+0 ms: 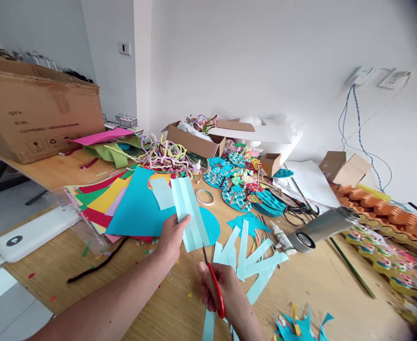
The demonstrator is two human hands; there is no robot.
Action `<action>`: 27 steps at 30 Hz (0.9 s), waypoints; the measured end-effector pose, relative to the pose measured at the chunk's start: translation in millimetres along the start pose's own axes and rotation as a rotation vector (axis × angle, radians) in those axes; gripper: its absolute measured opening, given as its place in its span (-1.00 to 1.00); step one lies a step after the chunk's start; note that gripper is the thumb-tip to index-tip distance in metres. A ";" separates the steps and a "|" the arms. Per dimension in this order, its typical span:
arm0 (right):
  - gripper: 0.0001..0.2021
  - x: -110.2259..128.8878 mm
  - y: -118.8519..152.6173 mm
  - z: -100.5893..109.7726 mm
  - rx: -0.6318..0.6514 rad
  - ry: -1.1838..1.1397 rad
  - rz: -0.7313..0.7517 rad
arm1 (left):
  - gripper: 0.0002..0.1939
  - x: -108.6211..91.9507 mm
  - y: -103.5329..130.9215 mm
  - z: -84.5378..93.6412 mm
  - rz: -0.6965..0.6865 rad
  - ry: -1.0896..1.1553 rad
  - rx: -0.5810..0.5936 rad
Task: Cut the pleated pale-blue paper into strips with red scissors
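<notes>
My left hand (173, 239) pinches a creased sheet of light blue paper (188, 210) near its left edge, thumb on top. The fingers of my right hand (224, 284) are wrapped round the red handles of a pair of scissors (216, 289). Their blades point away from me and meet the sheet's near edge at the right corner. Just right of the scissors lie several cut light blue paper strips (243, 251). Under and beyond the held sheet are a blue paper circle (211, 225), a blue sheet (133, 208) and a smaller light blue piece (163, 193).
A roll of tape (205, 197), a glue bottle (282, 239) and a metal flask (325, 227) stand or lie beyond the strips. Blue scraps (302, 327) are at the near right. Egg trays (389, 213) line the right side; a large carton (41, 113) stands at left.
</notes>
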State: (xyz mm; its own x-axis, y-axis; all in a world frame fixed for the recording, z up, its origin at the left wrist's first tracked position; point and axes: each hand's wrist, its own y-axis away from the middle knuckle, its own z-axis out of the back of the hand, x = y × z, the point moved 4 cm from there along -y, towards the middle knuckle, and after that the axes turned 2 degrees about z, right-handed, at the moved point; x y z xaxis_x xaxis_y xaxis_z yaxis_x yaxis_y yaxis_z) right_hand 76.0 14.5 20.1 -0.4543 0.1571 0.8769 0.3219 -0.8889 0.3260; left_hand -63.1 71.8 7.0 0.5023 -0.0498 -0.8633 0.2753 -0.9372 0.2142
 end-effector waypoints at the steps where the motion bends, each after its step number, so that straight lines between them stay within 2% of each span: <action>1: -0.55 0.3 0.1 0.4 -0.005 -0.001 -0.004 | -0.65 0.2 0.1 -0.3 0.000 0.002 0.011; 6: -0.54 0.1 -0.4 1.3 -0.009 -0.007 -0.021 | -0.62 0.6 0.0 -0.8 0.011 0.002 0.036; 16: -0.53 2.0 -0.6 4.4 -0.033 -0.078 -0.021 | -0.70 4.6 8.5 -10.6 0.108 -0.067 0.141; 20: -0.52 2.8 -0.8 4.9 -0.040 -0.088 -0.022 | -0.77 2.5 10.3 -11.5 0.089 -0.122 0.142; 27: -0.53 1.2 -2.1 4.1 -0.018 -0.135 0.025 | -0.76 0.7 6.8 -8.5 0.032 -0.180 0.135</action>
State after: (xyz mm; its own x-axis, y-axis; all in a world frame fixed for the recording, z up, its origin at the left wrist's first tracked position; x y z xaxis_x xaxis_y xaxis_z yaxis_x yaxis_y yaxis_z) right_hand 78.2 18.3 22.0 -0.3302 0.1905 0.9245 0.3162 -0.9005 0.2986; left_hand -53.8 68.3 11.7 0.3515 -0.1298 -0.9272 0.1435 -0.9712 0.1904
